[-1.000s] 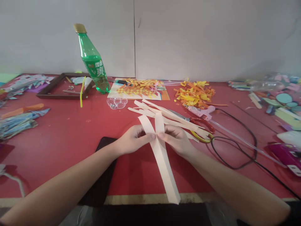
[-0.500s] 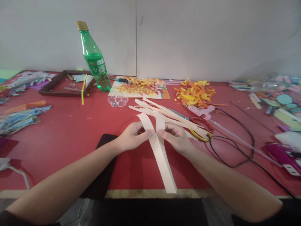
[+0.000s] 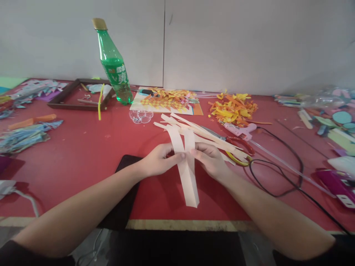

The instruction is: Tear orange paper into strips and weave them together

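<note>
A pale paper strip (image 3: 187, 181) is split from its top into two arms and joined lower down, its lower end hanging above the red table. My left hand (image 3: 162, 159) pinches the left arm of the strip between thumb and fingers. On the other side my right hand (image 3: 209, 158) pinches the right arm. Both thumbs lie close to the point where the arms part. Behind the hands lies a loose bundle of cream strips (image 3: 205, 131), partly over scissors with red and yellow handles (image 3: 240, 143).
A green bottle (image 3: 114, 70) stands tilted beside a dark frame (image 3: 72, 107). Orange and yellow paper scraps (image 3: 233, 109), a pink glue gun (image 3: 240, 130) with a black cable, and a magenta device (image 3: 337, 184) lie rightward. A black flat object (image 3: 122, 195) is under my left forearm.
The split between the strip's arms reaches lower relative to its bottom end, and the lower end has swung left and up. The whole view has shifted slightly.
</note>
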`<act>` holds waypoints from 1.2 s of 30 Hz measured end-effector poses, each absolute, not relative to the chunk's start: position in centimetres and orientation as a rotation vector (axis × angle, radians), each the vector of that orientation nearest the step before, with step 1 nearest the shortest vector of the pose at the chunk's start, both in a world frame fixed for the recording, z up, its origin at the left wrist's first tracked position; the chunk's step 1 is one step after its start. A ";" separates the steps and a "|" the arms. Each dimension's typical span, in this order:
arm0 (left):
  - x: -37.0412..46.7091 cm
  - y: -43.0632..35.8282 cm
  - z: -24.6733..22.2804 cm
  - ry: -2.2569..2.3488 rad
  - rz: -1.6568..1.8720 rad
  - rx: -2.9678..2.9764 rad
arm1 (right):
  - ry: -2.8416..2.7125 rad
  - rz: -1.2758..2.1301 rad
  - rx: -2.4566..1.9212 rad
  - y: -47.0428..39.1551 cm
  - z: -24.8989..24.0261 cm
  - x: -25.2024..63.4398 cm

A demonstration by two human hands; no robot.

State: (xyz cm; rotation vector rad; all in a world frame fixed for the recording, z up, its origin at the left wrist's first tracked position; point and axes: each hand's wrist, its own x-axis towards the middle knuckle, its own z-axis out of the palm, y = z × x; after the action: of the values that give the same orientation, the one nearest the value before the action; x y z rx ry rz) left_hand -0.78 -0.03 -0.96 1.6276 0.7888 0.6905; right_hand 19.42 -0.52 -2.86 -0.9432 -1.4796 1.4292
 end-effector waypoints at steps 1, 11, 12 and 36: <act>-0.8 0.0 -1.0 0.811 0.707 1.640 | -1.506 1.424 -0.961 -0.5 -2.7 19.4; -0.6 0.0 -1.2 0.826 0.752 1.660 | -1.553 1.300 -1.085 -0.9 -2.1 19.1; -0.6 0.0 -1.1 0.828 0.755 1.654 | -1.553 1.299 -1.086 -0.9 -2.1 19.1; -0.7 0.0 -0.7 0.792 0.623 1.548 | -1.437 1.444 -0.979 -0.8 -2.6 19.1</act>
State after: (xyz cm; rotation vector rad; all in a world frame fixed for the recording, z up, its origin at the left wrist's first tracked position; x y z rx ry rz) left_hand -0.65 0.04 -0.71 1.5479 0.7921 0.6233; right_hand 19.15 -0.77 -2.58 -0.9785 -1.4371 1.4438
